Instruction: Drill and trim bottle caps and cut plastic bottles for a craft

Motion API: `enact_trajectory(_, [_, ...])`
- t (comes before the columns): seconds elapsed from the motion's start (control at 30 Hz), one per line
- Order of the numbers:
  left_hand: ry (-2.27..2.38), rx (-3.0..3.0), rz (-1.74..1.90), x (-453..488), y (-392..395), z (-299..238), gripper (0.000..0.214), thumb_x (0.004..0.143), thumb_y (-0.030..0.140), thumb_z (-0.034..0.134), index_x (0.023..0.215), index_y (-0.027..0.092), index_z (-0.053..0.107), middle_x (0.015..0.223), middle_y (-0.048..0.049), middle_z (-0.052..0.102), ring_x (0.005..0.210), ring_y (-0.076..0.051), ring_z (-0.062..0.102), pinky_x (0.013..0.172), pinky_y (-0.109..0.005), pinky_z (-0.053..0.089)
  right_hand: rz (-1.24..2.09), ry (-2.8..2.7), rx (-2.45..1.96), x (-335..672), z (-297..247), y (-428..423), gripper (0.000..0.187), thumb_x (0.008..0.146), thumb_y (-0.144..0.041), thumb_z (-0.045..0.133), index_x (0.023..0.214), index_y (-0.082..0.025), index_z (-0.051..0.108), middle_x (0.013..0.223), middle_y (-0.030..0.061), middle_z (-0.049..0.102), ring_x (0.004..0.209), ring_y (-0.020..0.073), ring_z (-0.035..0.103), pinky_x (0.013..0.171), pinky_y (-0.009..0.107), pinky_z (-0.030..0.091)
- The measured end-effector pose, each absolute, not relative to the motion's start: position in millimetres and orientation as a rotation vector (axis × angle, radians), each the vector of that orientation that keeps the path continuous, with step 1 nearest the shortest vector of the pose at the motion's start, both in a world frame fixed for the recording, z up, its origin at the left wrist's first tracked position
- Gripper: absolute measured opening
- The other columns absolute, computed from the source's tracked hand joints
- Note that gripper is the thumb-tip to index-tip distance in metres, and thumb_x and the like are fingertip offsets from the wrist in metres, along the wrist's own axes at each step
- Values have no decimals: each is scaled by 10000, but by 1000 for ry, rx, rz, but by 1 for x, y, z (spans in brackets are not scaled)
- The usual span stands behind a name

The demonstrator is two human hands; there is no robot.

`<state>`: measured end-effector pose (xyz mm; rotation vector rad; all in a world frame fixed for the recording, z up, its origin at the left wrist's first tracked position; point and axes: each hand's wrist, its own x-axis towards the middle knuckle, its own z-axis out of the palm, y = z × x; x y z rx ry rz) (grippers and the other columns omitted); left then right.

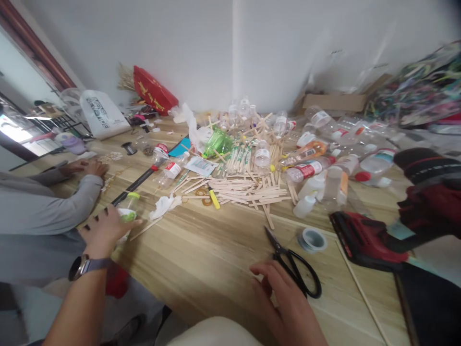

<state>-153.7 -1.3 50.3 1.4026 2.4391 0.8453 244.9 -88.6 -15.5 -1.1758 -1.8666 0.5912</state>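
Note:
My left hand point(108, 226), with a watch on its wrist, is stretched over the table's left edge, its fingers spread. Right by it stands a small clear container with a yellow-green lid point(133, 196) and something green inside; the hand partly covers it, and I see no closed grip. Low at the front, my right hand point(284, 302) hovers with loosely bent fingers, thumb apart, nothing between them. Black-handled scissors point(295, 269) lie just beyond it, blades pointing away. A grey roll of tape or wire point(312, 239) sits to their right.
Wooden sticks point(248, 190) lie piled mid-table, a yellow-handled tool point(214, 198) beside them. Plastic bottles point(309, 168) crowd the back right. A red cordless power tool point(374, 242) stands at right, near a thin rod point(363, 293). Another person's hands point(88, 168) work at left.

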Motion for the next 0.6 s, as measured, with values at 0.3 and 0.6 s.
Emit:
enact_trajectory(0.3, [1848,2575,764,24,38,41,189,903,373,483,864,290,648,897,-43,731,885,-257,665,826,-416,516,485,-2077,-1231,257,-17,-87,156,995,-195,425,956,-249,566,833,8,655,710,140,667,616,229,488])
enact_trajectory(0.6, [1780,2423,607,190,184,39,424,928,470,504,1162,123,572,1159,-177,654,1133,-284,603,926,-373,482,294,-2228,-1347,267,-51,-76,240,812,-27,605,925,-238,585,816,-25,697,700,135,695,613,198,471])
